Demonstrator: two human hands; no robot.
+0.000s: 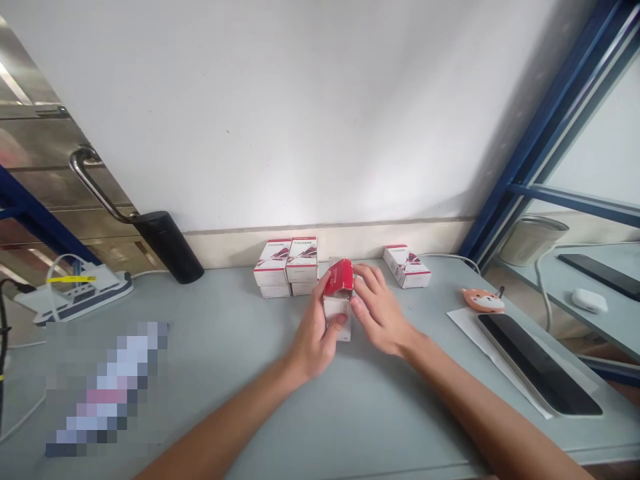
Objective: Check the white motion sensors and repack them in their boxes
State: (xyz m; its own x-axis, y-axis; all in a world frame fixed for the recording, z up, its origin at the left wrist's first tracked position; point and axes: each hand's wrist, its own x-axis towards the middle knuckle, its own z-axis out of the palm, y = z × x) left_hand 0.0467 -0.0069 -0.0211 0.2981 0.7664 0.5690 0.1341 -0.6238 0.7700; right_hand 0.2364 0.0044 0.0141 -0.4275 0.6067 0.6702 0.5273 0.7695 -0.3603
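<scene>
A small white cardboard box [337, 310] with a raised red lid flap stands in the middle of the grey table. My left hand [317, 333] is closed around its left side, thumb across the front. On the right, my right hand [377, 310] has its fingers bent at the box's upper right edge, touching near the flap; what lies under those fingertips is hidden. Behind to the left, stacked white and red boxes [289, 263] rest against the wall. One more white and red box [407, 267] lies by itself behind my right hand.
A black cylinder [167, 247] and a white power strip [83, 293] are at the left, near a blurred-out patch [105, 393]. At the right lie a black phone-like slab [540, 363] on paper and an orange animal-shaped item [483, 300]. A blue frame [530, 147] borders the right side.
</scene>
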